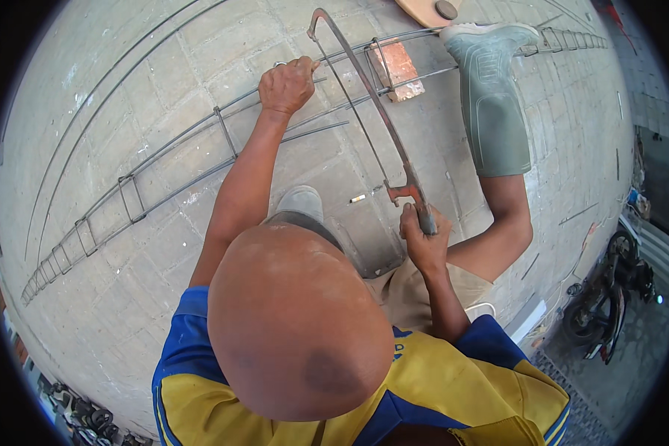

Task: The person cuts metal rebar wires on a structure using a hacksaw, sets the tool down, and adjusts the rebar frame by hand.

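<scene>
Many pale, worn paving blocks make up the floor [111, 327], which is bent toward the rim of the view. At the far lower left, dark machinery [82, 412] is seen too small to be told clearly. Two long, thin rods [89, 97] are laid in a curve at the left. From there a narrow steel frame [225, 132], long bars joined by small rectangular ties, is stretched across the floor to the upper right. Its bars are gripped near the middle by the left hand [286, 85], closed in a fist. Below, a small white-and-orange stub [357, 198] is seen on the blocks. The frame is crossed by a hacksaw [380, 99]; whether a bar is touched by its blade cannot be told. A reddish brick [398, 70] is placed under the bars just beyond. The hacksaw's handle is held by the right hand [426, 236], fingers wrapped round it. Farther right, a grey-green boot [498, 104] is set across the frame. At the right edge, a motorcycle [609, 297] is parked on darker ground [654, 349].
</scene>
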Demonstrator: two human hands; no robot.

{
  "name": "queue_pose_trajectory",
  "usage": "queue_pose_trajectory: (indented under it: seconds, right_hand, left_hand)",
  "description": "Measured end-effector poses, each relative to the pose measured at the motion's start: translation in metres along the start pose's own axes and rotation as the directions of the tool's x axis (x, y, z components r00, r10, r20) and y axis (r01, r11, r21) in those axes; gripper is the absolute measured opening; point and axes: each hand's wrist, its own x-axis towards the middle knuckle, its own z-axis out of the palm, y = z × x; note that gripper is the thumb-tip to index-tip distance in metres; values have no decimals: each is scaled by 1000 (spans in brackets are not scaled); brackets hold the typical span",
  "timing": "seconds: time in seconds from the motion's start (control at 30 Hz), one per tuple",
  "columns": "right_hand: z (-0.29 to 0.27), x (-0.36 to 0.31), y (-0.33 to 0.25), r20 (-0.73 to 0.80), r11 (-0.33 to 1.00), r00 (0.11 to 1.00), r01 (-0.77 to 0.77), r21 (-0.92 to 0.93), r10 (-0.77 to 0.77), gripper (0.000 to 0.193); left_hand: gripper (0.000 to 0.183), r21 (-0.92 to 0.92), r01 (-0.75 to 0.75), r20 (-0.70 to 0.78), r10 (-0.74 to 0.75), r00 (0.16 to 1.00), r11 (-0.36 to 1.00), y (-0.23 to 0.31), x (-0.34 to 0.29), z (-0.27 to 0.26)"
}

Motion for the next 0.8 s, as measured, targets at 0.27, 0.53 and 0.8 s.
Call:
queue_pose_trajectory:
  seconds: [0.27, 0.53, 0.8]
  right_hand:
    - [85, 181, -39, -72, 961, 960, 267, -67, -271, 32]
    - [0, 11, -9, 31, 998, 999, -3, -70, 5, 18]
    - [100, 178, -42, -92, 944, 943, 309, -113, -319, 35]
  left_hand:
    - [30, -31, 19, -8, -19, 1000, 999, 18, 19, 15]
    - [26, 13, 5, 2, -5, 1000, 1000, 1, 0, 1]
    - [27, -2, -13, 20, 13, 1000, 1000, 10, 24, 11]
